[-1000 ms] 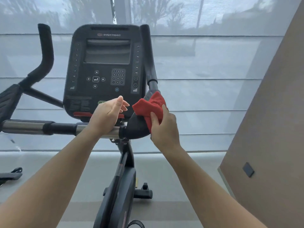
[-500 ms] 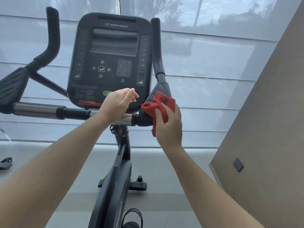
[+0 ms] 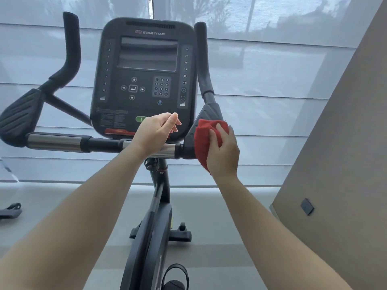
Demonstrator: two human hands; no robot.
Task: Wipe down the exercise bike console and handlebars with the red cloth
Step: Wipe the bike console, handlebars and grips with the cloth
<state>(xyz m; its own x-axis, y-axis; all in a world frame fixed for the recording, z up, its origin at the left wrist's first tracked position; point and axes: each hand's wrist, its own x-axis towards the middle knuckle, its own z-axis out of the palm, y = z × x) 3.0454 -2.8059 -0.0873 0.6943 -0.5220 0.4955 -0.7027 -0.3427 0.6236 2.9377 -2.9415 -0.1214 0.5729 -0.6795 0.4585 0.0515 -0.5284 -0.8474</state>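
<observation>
Right hand point(image 3: 223, 152) grips the bunched red cloth point(image 3: 204, 139), fingers curled over it, and presses it onto the right arm pad point(image 3: 209, 111) where the pad meets the end of the crossbar point(image 3: 167, 150). Cloth covers the near face of the pad; a tail hangs below the hand.

Left hand point(image 3: 155, 132) holds nothing. Fingers are loosely curled in front of the console's point(image 3: 144, 80) lower edge, wrist over the chrome part of the crossbar. Can't confirm contact with either.

Progress, my read: mid-task, working the right-side handlebar. No wet streaks or dust lines are visible on any surface, so what's already wiped can't be verified here.

Nothing is touching these right now:
- right upright grip point(image 3: 202, 59), far above the cloth
- left upright grip point(image 3: 72, 45) and left arm pad point(image 3: 18, 118), well apart from both hands
- console screen and keypad

I'd treat these as open until shown otherwise.
</observation>
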